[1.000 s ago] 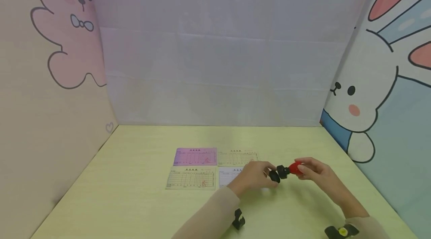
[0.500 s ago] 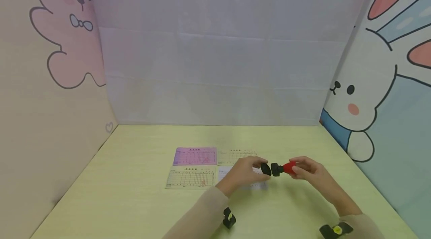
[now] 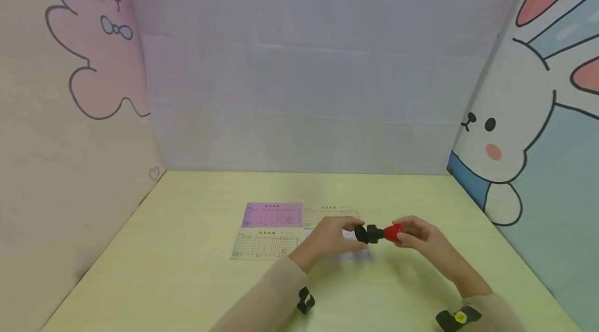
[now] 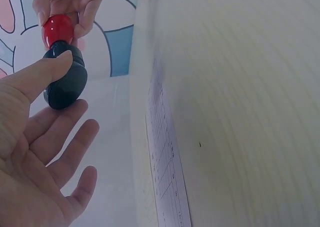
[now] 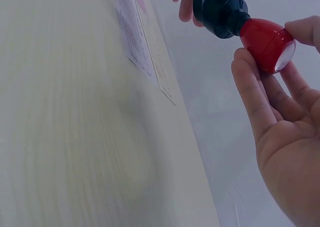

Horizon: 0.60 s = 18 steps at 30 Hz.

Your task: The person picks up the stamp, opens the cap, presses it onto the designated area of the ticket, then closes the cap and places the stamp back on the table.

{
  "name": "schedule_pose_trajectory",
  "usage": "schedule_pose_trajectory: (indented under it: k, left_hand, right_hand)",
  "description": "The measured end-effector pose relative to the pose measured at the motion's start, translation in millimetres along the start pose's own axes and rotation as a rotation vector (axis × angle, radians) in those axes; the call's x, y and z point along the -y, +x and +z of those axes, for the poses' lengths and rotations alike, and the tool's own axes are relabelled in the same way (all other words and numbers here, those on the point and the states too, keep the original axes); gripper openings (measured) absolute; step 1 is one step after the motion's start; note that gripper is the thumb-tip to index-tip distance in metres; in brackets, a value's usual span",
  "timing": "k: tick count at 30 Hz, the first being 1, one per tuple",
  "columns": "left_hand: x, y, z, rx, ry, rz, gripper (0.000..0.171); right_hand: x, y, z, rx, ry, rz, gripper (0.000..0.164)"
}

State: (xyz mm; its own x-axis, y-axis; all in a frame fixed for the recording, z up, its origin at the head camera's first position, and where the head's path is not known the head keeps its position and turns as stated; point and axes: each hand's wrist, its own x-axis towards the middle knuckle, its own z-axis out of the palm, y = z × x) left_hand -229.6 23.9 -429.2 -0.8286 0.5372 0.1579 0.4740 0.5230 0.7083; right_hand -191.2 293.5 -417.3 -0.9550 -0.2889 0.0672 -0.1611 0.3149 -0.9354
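Observation:
My right hand pinches the red handle of a hand stamp between thumb and fingers. The handle is glossy, with a white end facing out in the right wrist view, and its black body points left. With thumb and fingertips, my left hand holds a round black cap right at the stamp's black end. Cap and stamp stand in one line, raised over the table. In the left wrist view the remaining fingers of the left hand spread loosely below the cap.
Printed forms lie in a block on the pale yellow table: a purple form, a yellowish form, another pale form behind the left hand and a white form partly under it. Cartoon-printed walls stand at both sides.
Both hands have moved left with the cap and stamp. The gap between the cap and the stamp's black end has closed, and the cap is now right against it.

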Motion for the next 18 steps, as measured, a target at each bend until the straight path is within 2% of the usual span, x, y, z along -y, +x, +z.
schedule_pose_trajectory:
  k: [6, 13, 18]
  left_hand:
    - [1.4, -2.7, -4.0, 0.006, 0.058, -0.01, 0.055]
    - [2.2, -7.5, -9.8, 0.0, 0.178, 0.007, 0.055]
    - [2.9, -9.8, -13.5, -0.001, 0.197, 0.025, 0.055]
  right_hand:
    - [1.7, 3.6, 6.3, 0.023, 0.001, -0.014, 0.04]
    - [2.0, 8.7, 14.1, 0.038, 0.01, -0.02, 0.04]
    - [0.7, 11.6, 20.2, 0.065, 0.011, -0.038, 0.042]
